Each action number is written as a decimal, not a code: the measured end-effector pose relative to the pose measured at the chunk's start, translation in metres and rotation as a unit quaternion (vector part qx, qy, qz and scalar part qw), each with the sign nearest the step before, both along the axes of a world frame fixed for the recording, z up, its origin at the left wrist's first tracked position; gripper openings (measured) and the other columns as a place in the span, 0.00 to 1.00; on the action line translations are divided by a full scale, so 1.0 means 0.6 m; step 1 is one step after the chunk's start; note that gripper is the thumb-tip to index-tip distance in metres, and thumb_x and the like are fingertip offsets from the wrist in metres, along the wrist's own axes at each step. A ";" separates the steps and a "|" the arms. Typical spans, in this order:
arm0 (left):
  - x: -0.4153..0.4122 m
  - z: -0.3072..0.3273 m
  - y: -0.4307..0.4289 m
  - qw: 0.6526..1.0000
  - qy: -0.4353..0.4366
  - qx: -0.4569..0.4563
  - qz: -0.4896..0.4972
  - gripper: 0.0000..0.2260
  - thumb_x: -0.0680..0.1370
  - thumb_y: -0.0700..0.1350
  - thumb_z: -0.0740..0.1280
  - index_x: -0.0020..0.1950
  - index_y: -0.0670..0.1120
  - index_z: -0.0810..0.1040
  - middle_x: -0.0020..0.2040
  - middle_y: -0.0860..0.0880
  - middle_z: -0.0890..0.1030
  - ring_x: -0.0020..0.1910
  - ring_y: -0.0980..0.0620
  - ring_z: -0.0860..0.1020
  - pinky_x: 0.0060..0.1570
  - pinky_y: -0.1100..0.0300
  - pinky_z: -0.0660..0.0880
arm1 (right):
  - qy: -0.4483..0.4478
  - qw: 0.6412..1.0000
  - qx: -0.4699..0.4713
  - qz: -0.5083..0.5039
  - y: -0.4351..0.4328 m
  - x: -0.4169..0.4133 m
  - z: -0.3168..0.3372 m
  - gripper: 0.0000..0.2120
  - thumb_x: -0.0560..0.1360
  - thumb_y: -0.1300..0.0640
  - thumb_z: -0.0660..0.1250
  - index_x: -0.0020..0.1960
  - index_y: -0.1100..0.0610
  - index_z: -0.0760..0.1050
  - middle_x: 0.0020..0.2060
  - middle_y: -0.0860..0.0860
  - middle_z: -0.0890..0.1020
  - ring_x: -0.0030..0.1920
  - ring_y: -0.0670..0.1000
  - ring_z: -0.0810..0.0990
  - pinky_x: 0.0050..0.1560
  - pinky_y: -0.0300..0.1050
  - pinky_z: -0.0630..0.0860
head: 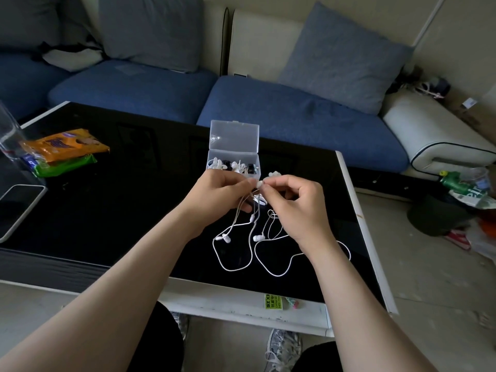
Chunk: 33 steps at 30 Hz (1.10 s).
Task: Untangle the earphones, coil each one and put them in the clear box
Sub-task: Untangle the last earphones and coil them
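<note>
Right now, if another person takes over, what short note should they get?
Left grip pinches the cords of the tangled earphones. Right grip pinches a white end right beside it.
Loose loops lie on the table.
Box stands open behind the hands, with some earphones inside.
Left to do: free this tangle, coil each one, put them in the box.

clear box (234,136) lid up at rear, top open frm front, earphones (226,238) strewn before it
</note>
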<state>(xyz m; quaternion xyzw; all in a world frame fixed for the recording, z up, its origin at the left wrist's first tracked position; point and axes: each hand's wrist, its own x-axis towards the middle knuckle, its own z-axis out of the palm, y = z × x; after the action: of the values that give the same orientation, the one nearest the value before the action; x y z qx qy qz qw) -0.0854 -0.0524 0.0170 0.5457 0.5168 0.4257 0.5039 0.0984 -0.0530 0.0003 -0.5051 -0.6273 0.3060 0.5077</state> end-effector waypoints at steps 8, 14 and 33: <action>0.004 0.009 0.002 0.968 -0.154 -0.200 -0.001 0.09 0.83 0.46 0.69 0.53 0.42 0.85 0.41 0.45 0.85 0.36 0.49 0.84 0.50 0.50 0.83 | -0.013 0.999 0.041 0.026 -0.003 -0.002 0.003 0.04 0.76 0.61 0.78 0.47 0.52 0.89 0.43 0.45 0.88 0.48 0.50 0.86 0.53 0.43 0.80; 0.000 0.002 0.009 0.951 -0.168 -0.260 0.031 0.07 0.83 0.42 0.65 0.49 0.43 0.81 0.42 0.45 0.87 0.33 0.52 0.82 0.49 0.50 0.83 | 0.082 0.997 -0.012 0.009 -0.002 -0.004 0.008 0.06 0.79 0.61 0.75 0.50 0.51 0.88 0.45 0.49 0.88 0.44 0.50 0.82 0.48 0.38 0.79; -0.016 -0.016 0.026 0.985 0.023 0.019 0.170 0.04 0.81 0.41 0.65 0.52 0.47 0.79 0.39 0.48 0.81 0.33 0.51 0.78 0.39 0.49 0.80 | -0.143 0.989 -0.017 0.019 0.002 0.010 -0.011 0.22 0.74 0.71 0.66 0.57 0.48 0.85 0.45 0.42 0.85 0.45 0.45 0.83 0.48 0.36 0.81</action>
<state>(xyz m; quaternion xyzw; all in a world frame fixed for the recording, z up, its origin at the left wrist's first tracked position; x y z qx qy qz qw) -0.0952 -0.0367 0.0073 0.4688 0.6051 0.5026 0.4018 0.1042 -0.0519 -0.0062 -0.5406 -0.6976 0.2503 0.3981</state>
